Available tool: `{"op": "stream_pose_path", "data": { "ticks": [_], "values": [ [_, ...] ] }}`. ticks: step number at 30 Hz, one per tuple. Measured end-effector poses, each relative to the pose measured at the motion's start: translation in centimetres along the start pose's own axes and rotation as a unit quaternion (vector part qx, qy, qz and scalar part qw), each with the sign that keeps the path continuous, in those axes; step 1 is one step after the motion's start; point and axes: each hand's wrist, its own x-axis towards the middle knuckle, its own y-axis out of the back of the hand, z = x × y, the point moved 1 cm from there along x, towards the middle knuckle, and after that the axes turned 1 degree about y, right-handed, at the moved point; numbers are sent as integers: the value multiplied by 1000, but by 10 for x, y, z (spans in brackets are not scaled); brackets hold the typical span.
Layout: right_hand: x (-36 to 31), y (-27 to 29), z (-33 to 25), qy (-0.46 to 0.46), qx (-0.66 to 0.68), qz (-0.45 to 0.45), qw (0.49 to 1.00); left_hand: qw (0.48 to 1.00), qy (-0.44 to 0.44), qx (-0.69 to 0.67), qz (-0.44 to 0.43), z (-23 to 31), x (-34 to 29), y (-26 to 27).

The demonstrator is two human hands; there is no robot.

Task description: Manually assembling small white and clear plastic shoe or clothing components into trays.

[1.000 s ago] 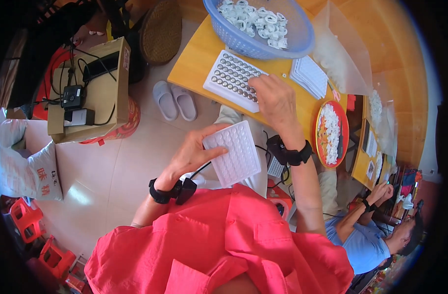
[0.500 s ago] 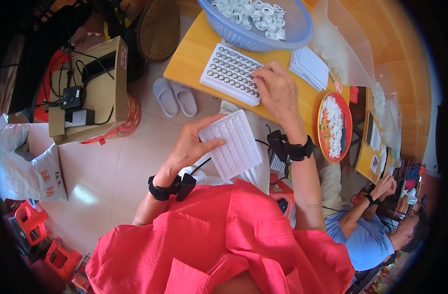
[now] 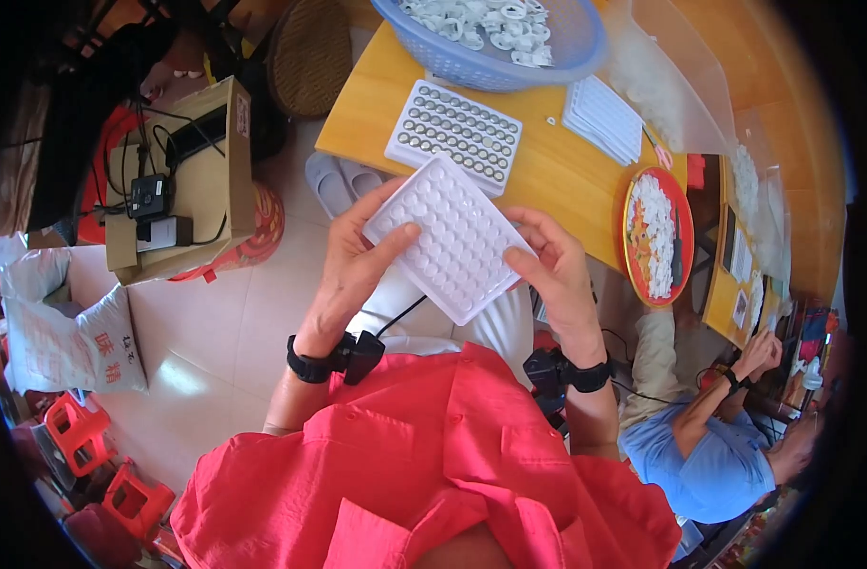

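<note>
The white sack (image 3: 49, 351) on the floor (image 3: 215, 351) bears large red characters (image 3: 104, 343), with smaller dark ones beside them. A reddish printed mark (image 3: 243, 116) on the cardboard box (image 3: 232, 194) is too small to read.

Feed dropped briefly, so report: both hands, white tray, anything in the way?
Left hand and right hand gripping white tray at opposite sides. Filled tray on wooden table beyond. Nothing visibly blocking either hand.
</note>
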Motion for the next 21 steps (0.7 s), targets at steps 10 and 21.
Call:
{"op": "stream_pose_path", "data": {
  "ticks": [10,21],
  "values": [
    [-16,4,-16,426,-438,167,774,996,37,58,-48,27,5,6],
    [-14,-7,1,321,-299,128,889,997,49,-20,-61,39,17,5]
  ]
}}
